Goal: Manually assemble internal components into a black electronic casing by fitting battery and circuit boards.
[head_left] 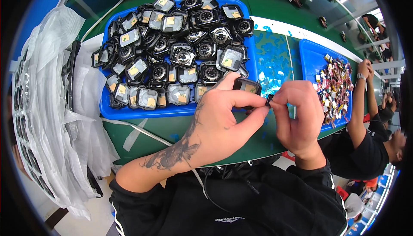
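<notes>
My left hand (pixel 230 126) is closed around a black smartwatch case (pixel 248 87) that carries a yellowish sticker. Its thumb and a finger also meet close to a small dark piece (pixel 269 100), too small to name. My right hand (pixel 299 117) pinches that piece from the other side, fingertips close to the left hand's. Behind my left hand, a blue tray (pixel 180 113) is heaped with similar watch cases (pixel 183 56), some showing round sensor backs, others pale labelled faces. The watch's lower part is hidden by my fingers.
Right of the tray, many small blue film scraps (pixel 273 55) litter the green table (pixel 245 152). A second blue tray (pixel 307 55) holds a pile of small parts (pixel 335 91). White wrapping (pixel 56 107) hangs at the left. A person in black (pixel 365 154) works at the right.
</notes>
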The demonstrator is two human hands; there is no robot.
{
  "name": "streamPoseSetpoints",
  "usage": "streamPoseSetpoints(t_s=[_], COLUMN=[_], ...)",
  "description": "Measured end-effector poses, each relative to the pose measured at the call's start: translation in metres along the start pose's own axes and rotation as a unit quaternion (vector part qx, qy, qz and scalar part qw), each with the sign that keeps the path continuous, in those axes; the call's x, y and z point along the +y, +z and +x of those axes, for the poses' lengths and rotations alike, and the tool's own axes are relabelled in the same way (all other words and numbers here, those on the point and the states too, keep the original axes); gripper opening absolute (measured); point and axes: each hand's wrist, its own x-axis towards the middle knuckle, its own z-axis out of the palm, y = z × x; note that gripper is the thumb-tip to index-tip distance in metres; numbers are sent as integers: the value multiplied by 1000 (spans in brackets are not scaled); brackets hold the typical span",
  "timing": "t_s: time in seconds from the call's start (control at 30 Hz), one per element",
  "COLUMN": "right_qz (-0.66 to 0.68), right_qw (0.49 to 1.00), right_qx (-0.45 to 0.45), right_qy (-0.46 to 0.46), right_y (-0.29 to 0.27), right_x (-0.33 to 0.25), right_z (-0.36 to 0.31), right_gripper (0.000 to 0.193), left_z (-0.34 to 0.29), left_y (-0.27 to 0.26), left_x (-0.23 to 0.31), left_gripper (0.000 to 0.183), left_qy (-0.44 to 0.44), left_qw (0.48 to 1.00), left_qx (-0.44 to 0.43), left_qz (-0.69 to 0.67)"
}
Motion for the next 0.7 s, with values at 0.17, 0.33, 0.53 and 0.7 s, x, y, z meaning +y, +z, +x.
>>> streamPoseSetpoints(t_s=[0.17, 0.33, 0.53, 0.7], right_qz=[40, -183, 250, 416], right_qw=[995, 972, 943, 889], right_qx=[6, -43, -14, -33], right_qy=[-90, 138, 220, 189], right_y=[1, -11, -10, -4], right_x=[-2, 20, 4, 9], right_z=[-13, -9, -16, -23], right_gripper=[30, 33, 21, 12], left_z=[0, 3, 0, 0], left_y=[1, -6, -2, -5], left_x=[-8, -2, -7, 3], left_gripper=[11, 12, 15, 24], left_qy=[-60, -134, -143, -221], left_qw=[993, 984, 969, 929], left_qx=[15, -53, -110, -166], left_qz=[-100, -101, -172, -248])
